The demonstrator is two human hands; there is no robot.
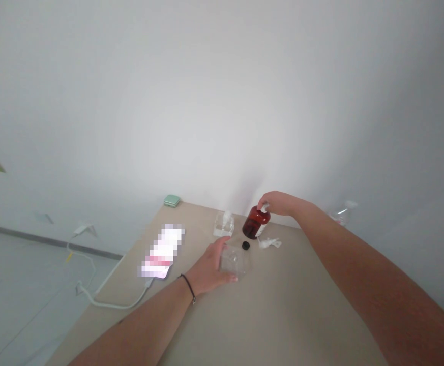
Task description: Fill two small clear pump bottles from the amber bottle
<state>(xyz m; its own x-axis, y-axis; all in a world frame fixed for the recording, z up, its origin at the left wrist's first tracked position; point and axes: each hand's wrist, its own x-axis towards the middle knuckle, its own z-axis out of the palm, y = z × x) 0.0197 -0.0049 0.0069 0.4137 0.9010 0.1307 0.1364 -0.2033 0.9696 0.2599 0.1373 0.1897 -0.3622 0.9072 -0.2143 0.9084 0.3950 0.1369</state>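
— Set a clock face on the surface (278, 305), with the black cap (245, 245) at its centre and twelve toward the wall (222, 101). Where to find the left hand (208, 269)?

— At eight o'clock, wearing a dark bracelet (189, 285) at the wrist. Holding the clear container (234, 262) at seven, thumb and fingers on opposite sides of it.

— And the right hand (278, 202)?

— At one o'clock, fingers bunched narrow at the mouth of the brown bottle (253, 226), just beside the cap.

— Gripping the bottle, or only the white bit (265, 208) at the fingertips?

— Cannot tell; too small and partly hidden.

— Anything close by?

— At three, a crumpled white scrap (270, 243), near the bottle's base. At half past ten, a clear dish (218, 229) with white stuff (227, 218) in it.

— And farther out?

— At nine, a phone (163, 254), screen lit and blurred. Trailing from its lower end toward eight, a white cable (115, 306). At ten, well apart from both hands, a green case (172, 201) by the wall.
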